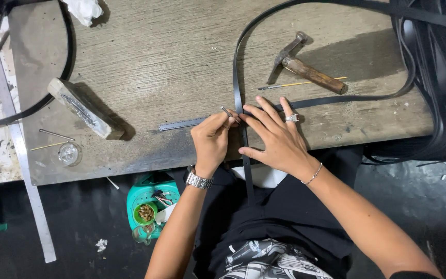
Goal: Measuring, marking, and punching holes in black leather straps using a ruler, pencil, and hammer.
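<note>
- At the near edge of the wooden tabletop [171, 57], my left hand [211, 142] pinches a thin metal tool [227, 111] between thumb and fingertips, its tip at the black strap [238, 98].
- My right hand [280, 139] lies flat with fingers spread, pressing the strap down where it crosses a grey metal ruler [181, 124]; this grip is open, holding nothing.
- The strap runs from my lap across the tabletop edge, loops away and curves back to the right.
- A hammer [305, 67] with a wooden handle rests just beyond my right hand, a thin brush [295, 84] beside it.
- A wooden block [81, 107] lies well to the left.
</note>
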